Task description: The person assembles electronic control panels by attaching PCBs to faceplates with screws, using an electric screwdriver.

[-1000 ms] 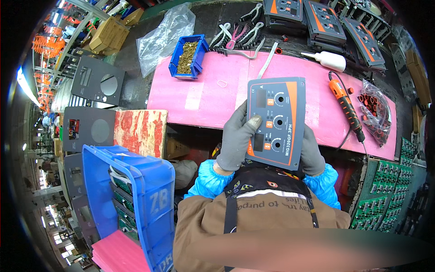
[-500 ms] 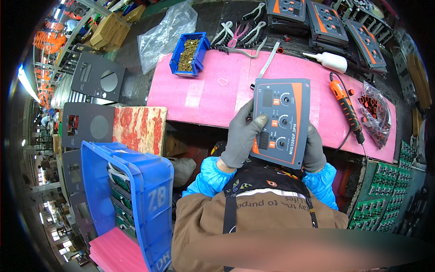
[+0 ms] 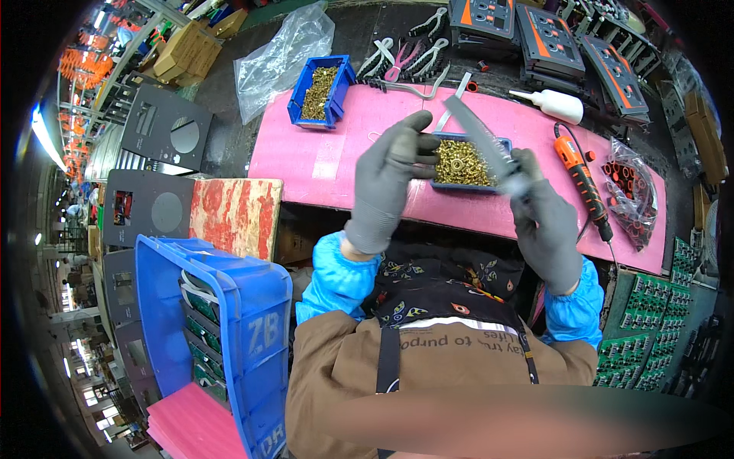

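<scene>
My gray-gloved right hand (image 3: 547,226) is closed on one end of a gray control panel (image 3: 478,134), tilted nearly edge-on and blurred by motion; its printed face is turned away. My left hand (image 3: 386,180), gloved too, is raised beside the panel with fingers apart and holds nothing. Behind and between the hands lies a blue tray (image 3: 466,188) of small brass-coloured fasteners on the pink foam mat (image 3: 336,172). The left fingertips overlap the near-left edge of this tray in view; I cannot tell whether they touch it.
Another blue bin (image 3: 336,107) holds darker brass pieces. A white squeeze bottle (image 3: 558,105), an orange electric screwdriver (image 3: 581,180) and a bag of knobs (image 3: 633,195) lie rightward. Stacked panels (image 3: 547,38) stand behind; a blue crate (image 3: 260,336) is at left, green circuit boards (image 3: 650,321) at right.
The panel has swung from face-up to nearly edge-on, moving up and away. My left hand has let go of it and lifted leftward. The tray of fasteners, hidden before, now shows.
</scene>
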Tool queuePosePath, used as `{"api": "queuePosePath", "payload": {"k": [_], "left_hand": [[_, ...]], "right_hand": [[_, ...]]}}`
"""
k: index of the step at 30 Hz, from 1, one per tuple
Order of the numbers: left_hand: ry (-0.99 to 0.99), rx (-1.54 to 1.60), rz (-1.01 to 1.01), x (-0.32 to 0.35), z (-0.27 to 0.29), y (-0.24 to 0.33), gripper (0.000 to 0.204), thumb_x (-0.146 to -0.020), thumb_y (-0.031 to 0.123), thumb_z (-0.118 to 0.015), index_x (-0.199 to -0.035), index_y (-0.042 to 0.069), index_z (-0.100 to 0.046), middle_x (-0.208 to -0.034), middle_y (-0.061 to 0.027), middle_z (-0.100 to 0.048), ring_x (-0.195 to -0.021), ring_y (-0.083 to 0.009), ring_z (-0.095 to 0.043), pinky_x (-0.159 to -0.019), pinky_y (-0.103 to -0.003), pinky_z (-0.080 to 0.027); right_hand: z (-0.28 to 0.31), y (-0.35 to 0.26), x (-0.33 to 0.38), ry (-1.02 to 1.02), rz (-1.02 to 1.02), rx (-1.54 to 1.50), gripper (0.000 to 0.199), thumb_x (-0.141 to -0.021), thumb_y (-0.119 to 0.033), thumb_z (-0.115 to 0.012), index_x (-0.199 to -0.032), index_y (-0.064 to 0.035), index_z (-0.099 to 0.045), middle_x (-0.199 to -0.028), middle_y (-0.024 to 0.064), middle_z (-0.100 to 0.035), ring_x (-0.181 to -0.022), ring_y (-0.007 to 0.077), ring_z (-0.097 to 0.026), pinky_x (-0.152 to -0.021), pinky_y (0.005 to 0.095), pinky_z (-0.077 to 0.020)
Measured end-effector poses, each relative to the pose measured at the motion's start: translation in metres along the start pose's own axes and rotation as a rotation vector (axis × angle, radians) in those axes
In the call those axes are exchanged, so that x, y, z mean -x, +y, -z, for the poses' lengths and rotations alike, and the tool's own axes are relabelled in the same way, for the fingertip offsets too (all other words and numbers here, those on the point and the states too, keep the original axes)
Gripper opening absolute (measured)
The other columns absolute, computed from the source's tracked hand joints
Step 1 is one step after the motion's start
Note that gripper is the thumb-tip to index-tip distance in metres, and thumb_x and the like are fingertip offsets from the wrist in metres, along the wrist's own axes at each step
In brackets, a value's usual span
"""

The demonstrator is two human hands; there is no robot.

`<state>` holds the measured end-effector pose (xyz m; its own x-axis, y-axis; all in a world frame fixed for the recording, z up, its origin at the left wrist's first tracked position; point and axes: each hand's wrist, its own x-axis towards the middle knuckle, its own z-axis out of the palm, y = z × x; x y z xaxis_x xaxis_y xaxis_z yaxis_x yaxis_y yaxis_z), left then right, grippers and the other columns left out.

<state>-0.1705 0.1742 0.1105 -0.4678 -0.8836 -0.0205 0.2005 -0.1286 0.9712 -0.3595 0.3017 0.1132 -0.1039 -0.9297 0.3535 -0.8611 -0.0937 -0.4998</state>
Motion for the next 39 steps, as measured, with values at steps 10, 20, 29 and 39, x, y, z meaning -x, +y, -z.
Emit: {"api": "queuePosePath", "payload": {"k": [10,20,29,39], "left_hand": [[-0.078,-0.126,0.105,-0.016,0.022,-0.056,0.054,-0.085,0.014,-0.066,-0.133,-0.001,-0.044,-0.093,-0.009,-0.061,-0.083,-0.0108,-0.058,-0.071,-0.024,-0.049],[-0.212,-0.293,0.056,-0.028,0.04,-0.072,0.068,-0.08,0.009,-0.071,-0.14,0.005,-0.04,-0.113,-0.0091,-0.058,-0.085,-0.0128,-0.057,-0.075,-0.024,-0.049],[-0.285,-0.543,0.135,-0.037,0.041,-0.057,0.061,-0.081,0.013,-0.07,-0.136,0.004,-0.044,-0.119,-0.0087,-0.055,-0.097,-0.016,-0.057,-0.084,-0.027,-0.048],[0.31,-0.944,-0.255,-0.091,0.139,-0.013,0.036,-0.085,0.018,-0.064,-0.119,0.009,-0.061,-0.12,-0.0147,-0.059,-0.099,-0.0282,-0.062,-0.084,-0.036,-0.05]], "right_hand": [[-0.063,0.031,-0.015,0.001,0.45,0.699,0.046,-0.085,-0.019,-0.051,-0.131,-0.0139,-0.049,-0.122,0.0156,-0.057,-0.11,0.0307,-0.057,-0.089,0.0469,-0.0471],[-0.078,0.035,-0.004,-0.046,0.374,0.63,0.049,-0.084,-0.019,-0.052,-0.132,-0.018,-0.047,-0.126,0.0127,-0.053,-0.116,0.0291,-0.051,-0.097,0.0488,-0.0397],[-0.083,0.034,-0.008,-0.011,0.322,0.602,0.049,-0.083,-0.021,-0.054,-0.131,-0.0189,-0.048,-0.125,0.012,-0.053,-0.115,0.0293,-0.05,-0.097,0.049,-0.0382],[-0.033,0.055,0.027,0.318,-0.033,0.227,0.05,-0.085,-0.021,-0.065,-0.129,-0.0045,-0.05,-0.127,0.0141,-0.055,-0.118,0.0317,-0.052,-0.101,0.0422,-0.0388]]}}
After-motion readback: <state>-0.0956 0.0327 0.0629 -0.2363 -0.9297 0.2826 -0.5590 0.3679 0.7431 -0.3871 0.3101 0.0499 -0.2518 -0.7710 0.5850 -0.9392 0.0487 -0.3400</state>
